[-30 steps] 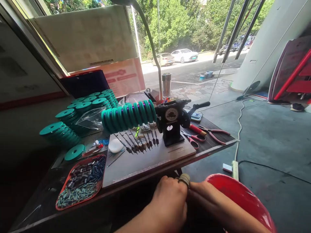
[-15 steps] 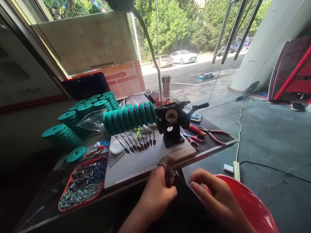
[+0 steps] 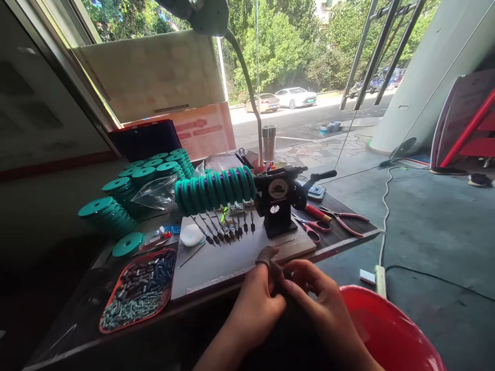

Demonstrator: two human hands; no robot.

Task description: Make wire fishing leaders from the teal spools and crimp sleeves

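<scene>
Sunlit trees [image 3: 270,56] and a street [image 3: 328,114] stand beyond the opening, with the table [image 3: 334,242] in dimmer light. Only the head view is given. Half a second ago the right hand [image 3: 325,296] was clear of the left hand [image 3: 259,301]; now it has come back, its curved thumb and fingers meeting the brown strip [image 3: 266,253] (a wrap of some sort) around the left forefinger. That puts the two hands together at the strip, just off the front edge of the board [image 3: 216,270]. Whether the right fingertips pinch it is too dark to tell; the left fingers are bent, and what they may grip is hidden. Behind them, green rings [image 3: 214,191] hang on the winder [image 3: 277,188], untouched. Scissors [image 3: 308,224] and pliers [image 3: 350,215] lie right of it, a red tub [image 3: 386,330] beside the right wrist.
</scene>
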